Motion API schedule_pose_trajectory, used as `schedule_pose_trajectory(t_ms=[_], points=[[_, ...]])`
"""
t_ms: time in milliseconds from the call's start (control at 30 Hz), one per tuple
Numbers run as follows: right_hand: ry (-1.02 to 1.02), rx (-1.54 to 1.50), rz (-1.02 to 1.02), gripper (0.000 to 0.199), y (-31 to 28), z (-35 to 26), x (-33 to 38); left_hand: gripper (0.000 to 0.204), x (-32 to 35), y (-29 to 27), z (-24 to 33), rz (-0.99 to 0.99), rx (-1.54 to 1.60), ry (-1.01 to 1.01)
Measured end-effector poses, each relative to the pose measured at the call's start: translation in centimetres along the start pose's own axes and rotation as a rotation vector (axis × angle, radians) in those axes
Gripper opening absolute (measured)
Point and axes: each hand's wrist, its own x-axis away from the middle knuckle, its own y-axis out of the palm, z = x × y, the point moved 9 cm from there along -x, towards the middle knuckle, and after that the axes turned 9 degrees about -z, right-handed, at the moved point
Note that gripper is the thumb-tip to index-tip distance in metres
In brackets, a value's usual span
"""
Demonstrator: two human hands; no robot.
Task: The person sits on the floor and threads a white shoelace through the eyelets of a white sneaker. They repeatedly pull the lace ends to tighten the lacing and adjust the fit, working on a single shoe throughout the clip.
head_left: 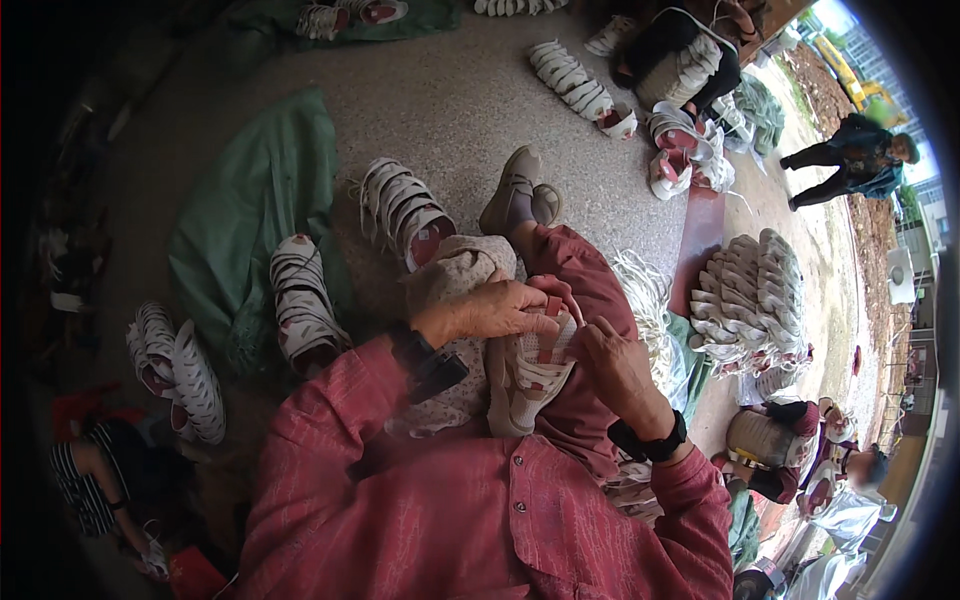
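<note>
A cream sneaker (527, 375) with a red lining rests on my lap, its toe pointing toward me. My left hand (492, 312) grips it at the red tongue, fingers bent over the opening. At the shoe's right edge, the fingers of my right hand (612, 362) are pinched together close to the eyelets. Whatever lies between those fingertips is too small to make out. Under the shoe and my left hand, a pale patterned cloth (440, 395) covers my leg. A bundle of white laces (645, 290) lies just right of my knee.
Rows of nested shoes stand ahead (400, 205) and to the left (300, 290), beside a green sheet (265, 200). A large shoe stack (750, 300) is at the right. Other people sit nearby; one person (855, 160) stands outside at the far right.
</note>
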Motion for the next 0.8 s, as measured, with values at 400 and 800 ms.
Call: schedule_pose_trajectory(t_ms=[400, 800], points=[[0.12, -0.512, 0.197, 0.032, -1.1, 1.3, 4.6, 0.074, 0.6, 0.6, 0.1, -0.141, 0.061, -0.121], [-0.162, -0.165, 0.469, 0.022, 0.1, -2.3, 4.4, 0.072, 0.4, 1.4, 0.3, -0.009, -0.086, -0.107]])
